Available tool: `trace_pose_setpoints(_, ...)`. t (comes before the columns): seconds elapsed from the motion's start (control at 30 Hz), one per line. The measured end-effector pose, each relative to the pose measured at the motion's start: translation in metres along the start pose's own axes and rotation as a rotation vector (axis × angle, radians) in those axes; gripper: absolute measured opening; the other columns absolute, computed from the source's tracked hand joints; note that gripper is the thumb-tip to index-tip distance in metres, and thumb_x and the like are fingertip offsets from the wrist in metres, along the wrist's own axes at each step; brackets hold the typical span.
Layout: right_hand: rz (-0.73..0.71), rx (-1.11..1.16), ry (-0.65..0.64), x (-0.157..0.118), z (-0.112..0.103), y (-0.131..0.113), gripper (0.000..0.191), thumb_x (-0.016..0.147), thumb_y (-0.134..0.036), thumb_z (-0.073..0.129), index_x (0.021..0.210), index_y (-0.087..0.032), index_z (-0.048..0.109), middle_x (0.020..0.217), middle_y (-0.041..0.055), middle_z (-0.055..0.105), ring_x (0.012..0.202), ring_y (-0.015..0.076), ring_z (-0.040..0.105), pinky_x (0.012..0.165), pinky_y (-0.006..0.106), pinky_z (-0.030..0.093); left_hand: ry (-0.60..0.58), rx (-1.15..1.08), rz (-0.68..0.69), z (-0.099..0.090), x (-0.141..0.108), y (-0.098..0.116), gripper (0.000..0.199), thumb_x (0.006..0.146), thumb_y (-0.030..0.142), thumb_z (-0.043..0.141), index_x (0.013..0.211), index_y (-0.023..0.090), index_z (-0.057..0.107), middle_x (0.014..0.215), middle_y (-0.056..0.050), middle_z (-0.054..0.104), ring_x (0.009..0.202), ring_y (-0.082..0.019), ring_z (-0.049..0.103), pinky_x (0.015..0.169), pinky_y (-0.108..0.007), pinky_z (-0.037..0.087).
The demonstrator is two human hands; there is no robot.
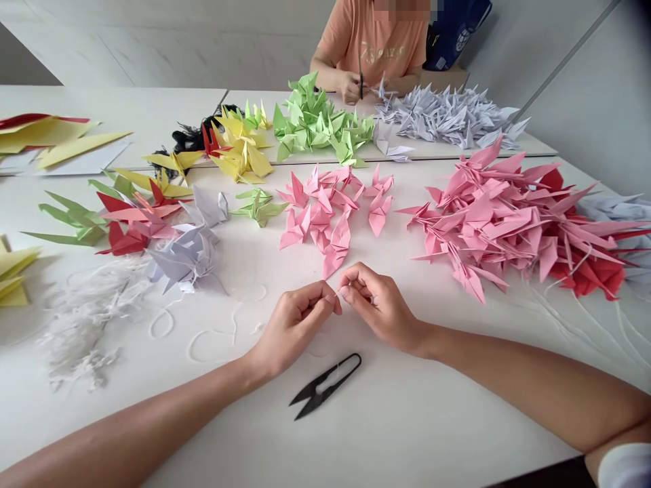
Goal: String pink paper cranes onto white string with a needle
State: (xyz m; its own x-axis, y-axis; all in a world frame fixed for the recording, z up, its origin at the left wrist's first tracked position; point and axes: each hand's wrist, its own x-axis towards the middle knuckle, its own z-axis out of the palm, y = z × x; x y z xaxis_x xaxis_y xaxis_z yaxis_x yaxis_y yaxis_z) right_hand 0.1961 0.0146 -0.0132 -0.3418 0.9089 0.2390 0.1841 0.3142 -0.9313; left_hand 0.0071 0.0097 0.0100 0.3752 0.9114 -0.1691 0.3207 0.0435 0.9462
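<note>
My left hand (300, 322) and my right hand (384, 308) are close together over the white table (417, 420), each with thumb and forefinger pinched. Whatever lies between the fingertips is too small to make out. Just beyond them sits a loose group of pink paper cranes (320, 220), the nearest one almost at my fingers. Black thread snips (325, 386) rest on the table below my hands, blades toward the lower left. White string (203, 332) curls on the table to the left of my left hand.
Large pink crane pile (503, 217) at right, over red ones (595, 274). Mixed cranes (137, 220) and tangled white thread (91, 325) at left. Green (315, 122), yellow (241, 149) and pale cranes (452, 115) farther back. Across the table, a person (376, 47) handles a crane and a dark tool.
</note>
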Motion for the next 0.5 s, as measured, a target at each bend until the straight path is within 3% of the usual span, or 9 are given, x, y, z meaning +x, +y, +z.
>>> trace_pose_setpoints(0.13, -0.167, -0.019, 0.111, -0.009, -0.002, 0.003, 0.023, 0.107, -0.039, 0.038, 0.096, -0.023, 0.05, 0.065, -0.0046, 0.042, 0.05, 0.0111, 0.032, 0.049, 0.026, 0.03, 0.059, -0.033, -0.003, 0.0, 0.001, -0.005, 0.026, 0.093, 0.033, 0.046, 0.077, 0.02, 0.061, 0.054, 0.007, 0.03, 0.049, -0.01, 0.023, 0.048, -0.026, 0.019)
trace_pose_setpoints(0.27, -0.432, -0.047, 0.068, -0.013, -0.002, 0.003, 0.027, 0.108, -0.033, 0.031, 0.093, -0.023, 0.051, 0.068, -0.0014, 0.048, 0.053, 0.013, 0.039, 0.052, 0.028, 0.036, 0.045, -0.036, 0.001, 0.0, 0.001, -0.009, 0.026, 0.093, 0.032, 0.046, 0.076, 0.02, 0.062, 0.053, 0.007, 0.031, 0.048, -0.01, 0.023, 0.048, -0.025, 0.02)
trace_pose_setpoints(0.33, -0.396, -0.061, 0.055, -0.011, -0.001, 0.001, 0.022, 0.107, -0.028, 0.036, 0.091, -0.023, 0.051, 0.068, -0.0026, 0.047, 0.053, 0.0118, 0.039, 0.052, 0.027, 0.036, 0.047, -0.025, 0.008, 0.0, 0.001, -0.008, 0.026, 0.093, 0.031, 0.047, 0.076, 0.019, 0.063, 0.054, 0.006, 0.032, 0.05, -0.01, 0.024, 0.049, -0.025, 0.021)
trace_pose_setpoints(0.43, -0.163, -0.073, 0.029, -0.008, 0.0, -0.001, 0.004, 0.102, -0.026, 0.051, 0.1, -0.023, 0.052, 0.065, -0.007, 0.038, 0.05, 0.0091, 0.035, 0.049, 0.023, 0.032, 0.048, -0.007, 0.018, 0.0, 0.001, -0.006, 0.027, 0.092, 0.033, 0.048, 0.075, 0.018, 0.063, 0.058, 0.005, 0.038, 0.054, -0.01, 0.027, 0.052, -0.025, 0.023)
trace_pose_setpoints(0.5, -0.067, -0.082, 0.008, -0.006, 0.0, -0.002, 0.008, 0.099, -0.027, 0.057, 0.104, -0.022, 0.054, 0.064, -0.0085, 0.034, 0.05, 0.0084, 0.034, 0.049, 0.022, 0.03, 0.033, 0.012, 0.013, 0.001, 0.001, -0.005, 0.027, 0.091, 0.033, 0.048, 0.072, 0.018, 0.06, 0.06, 0.004, 0.04, 0.056, -0.01, 0.028, 0.053, -0.026, 0.023)
